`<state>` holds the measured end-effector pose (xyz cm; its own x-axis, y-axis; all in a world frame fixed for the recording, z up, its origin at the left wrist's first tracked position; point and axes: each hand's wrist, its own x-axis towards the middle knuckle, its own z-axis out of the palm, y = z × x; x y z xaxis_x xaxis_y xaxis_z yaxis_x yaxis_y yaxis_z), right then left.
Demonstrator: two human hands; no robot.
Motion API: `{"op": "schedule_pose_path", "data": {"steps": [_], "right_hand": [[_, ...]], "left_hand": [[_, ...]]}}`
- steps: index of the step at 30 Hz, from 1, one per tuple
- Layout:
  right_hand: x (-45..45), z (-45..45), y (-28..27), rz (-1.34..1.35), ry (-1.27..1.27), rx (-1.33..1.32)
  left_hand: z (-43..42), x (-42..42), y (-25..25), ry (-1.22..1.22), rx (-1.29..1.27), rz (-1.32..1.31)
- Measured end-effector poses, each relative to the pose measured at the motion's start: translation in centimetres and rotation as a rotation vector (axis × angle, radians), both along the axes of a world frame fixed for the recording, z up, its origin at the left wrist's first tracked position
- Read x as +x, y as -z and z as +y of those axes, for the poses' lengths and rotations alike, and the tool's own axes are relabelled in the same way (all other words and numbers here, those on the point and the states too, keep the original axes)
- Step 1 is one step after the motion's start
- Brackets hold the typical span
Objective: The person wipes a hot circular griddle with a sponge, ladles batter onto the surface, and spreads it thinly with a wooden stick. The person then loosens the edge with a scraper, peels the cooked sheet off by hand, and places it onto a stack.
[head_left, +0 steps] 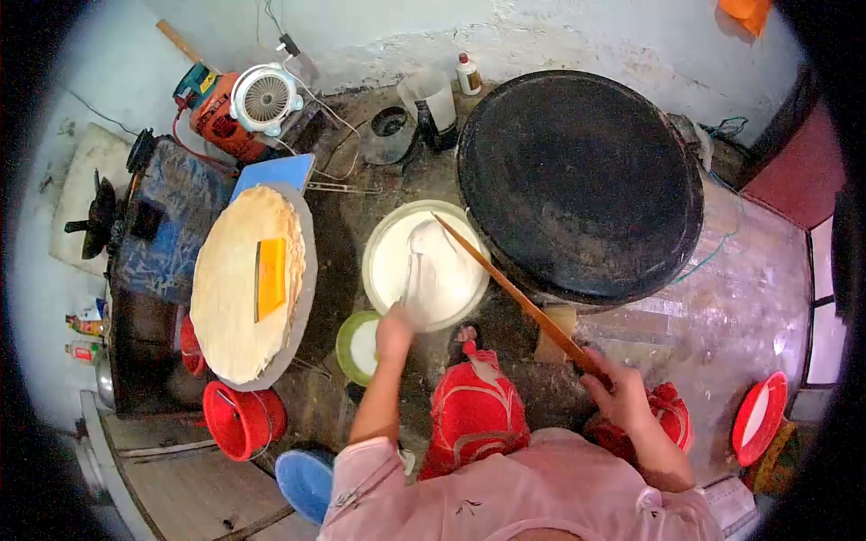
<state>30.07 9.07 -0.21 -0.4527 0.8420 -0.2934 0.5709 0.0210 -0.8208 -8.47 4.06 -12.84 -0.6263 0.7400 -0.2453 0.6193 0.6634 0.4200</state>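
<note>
My left hand (pixel 395 334) is closed round the handle of a ladle (pixel 420 261), whose bowl is in the white batter (pixel 388 261) of a large round basin (pixel 368 242). The ladle handle looks smeared by motion. My right hand (pixel 618 392) grips the lower end of a long wooden spatula (pixel 523 302). The spatula slants up to the left, its tip over the batter. A big round black griddle (pixel 577 185) stands beyond the basin on the right. Left of my left hand is a green bowl (pixel 345 347) with white content.
A tall stack of thin round flatbreads (pixel 225 288) bears a yellow scraper (pixel 271 278) at left. Red (pixel 244 419) and blue (pixel 307 485) buckets stand below it. A blower (pixel 267 97), a pitcher (pixel 428 95) and a bottle (pixel 468 74) are at the back; a red basin (pixel 758 419) is at right.
</note>
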Motion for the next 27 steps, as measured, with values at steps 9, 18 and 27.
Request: {"op": "schedule_pose_path", "data": {"steps": [9,18,27], "right_hand": [[0.2,-0.1,1.2,0.082,-0.008,0.058],[0.1,0.1,0.5,0.090,0.024,0.017],[0.6,0.3,1.2,0.055,0.093,-0.025]], "left_hand": [[-5.6,-1.8,-0.3,-0.002,-0.125,-0.044],[-3.3,0.2,-1.5,-0.627,0.123,-1.614],[-4.1,0.3,-2.0,0.180,-0.170,0.132]]}}
